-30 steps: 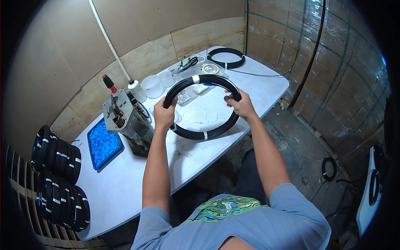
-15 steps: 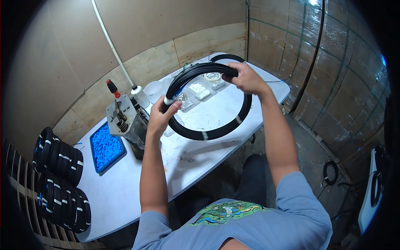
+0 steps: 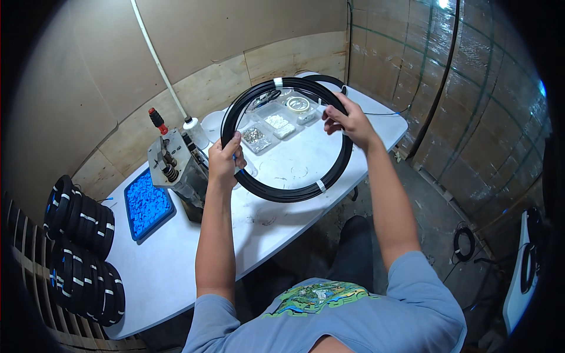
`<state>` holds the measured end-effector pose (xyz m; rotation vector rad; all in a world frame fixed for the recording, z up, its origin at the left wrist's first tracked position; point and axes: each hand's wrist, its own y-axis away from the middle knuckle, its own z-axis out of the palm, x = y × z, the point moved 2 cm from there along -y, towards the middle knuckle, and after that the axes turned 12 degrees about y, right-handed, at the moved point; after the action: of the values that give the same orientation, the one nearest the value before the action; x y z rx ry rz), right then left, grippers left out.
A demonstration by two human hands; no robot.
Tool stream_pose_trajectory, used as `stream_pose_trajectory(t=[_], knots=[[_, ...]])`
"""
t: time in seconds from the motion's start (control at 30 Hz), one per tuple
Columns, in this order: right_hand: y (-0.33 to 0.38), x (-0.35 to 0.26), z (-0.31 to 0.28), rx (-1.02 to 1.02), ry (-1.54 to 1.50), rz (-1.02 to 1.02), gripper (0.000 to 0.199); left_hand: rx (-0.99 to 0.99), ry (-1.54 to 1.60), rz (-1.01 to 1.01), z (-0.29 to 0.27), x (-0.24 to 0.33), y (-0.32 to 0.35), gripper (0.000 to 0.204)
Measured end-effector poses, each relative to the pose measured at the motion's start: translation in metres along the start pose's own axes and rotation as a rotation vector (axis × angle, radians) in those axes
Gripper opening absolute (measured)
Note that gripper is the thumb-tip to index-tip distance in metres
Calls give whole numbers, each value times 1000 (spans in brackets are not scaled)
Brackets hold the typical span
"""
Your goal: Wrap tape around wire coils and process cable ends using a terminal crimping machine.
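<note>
1. Black cable coil is up in the air over the white table, held like a big hoop between both hands and tilted toward the person.
2. Left hand is clamped around the coil's left side, fingers wrapped round the bundle.
3. Right hand pinches the upper right arc, thumb and fingertips closed on it beside a white tie.
4. A second ago the hoop sat lower, close to the tabletop; now it is raised and swung toward the far end of the table, and the right hand has travelled up along the rim.
5. More white ties band the coil at the top, and another sits low on the right.
6. Seen through the hoop: clear plastic trays with small pale and metallic bits, plus a roll of tape.
7. Left of the hands stands a grey metal bench tool with a red-tipped lever.
8. Beside it lies a blue tray full of small blue pieces.
9. At the far left, stacks of finished black coils with white bands sit on a slatted rack.
10. Another black coil rests at the table's far end.
</note>
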<state>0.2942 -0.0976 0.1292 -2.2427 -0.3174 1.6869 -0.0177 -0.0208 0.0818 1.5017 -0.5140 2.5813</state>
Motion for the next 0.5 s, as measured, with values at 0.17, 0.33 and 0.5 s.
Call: stream_pose_trajectory(t=[0.17, 0.33, 0.5], knots=[[37, 52, 30, 371, -363, 78, 48, 62, 135, -54, -10, -17, 4, 31], [64, 68, 67, 369, -434, 156, 47, 85, 227, -87, -17, -30, 0, 33], [67, 59, 75, 476, -330, 172, 40, 144, 222, -141, -22, -38, -4, 34]])
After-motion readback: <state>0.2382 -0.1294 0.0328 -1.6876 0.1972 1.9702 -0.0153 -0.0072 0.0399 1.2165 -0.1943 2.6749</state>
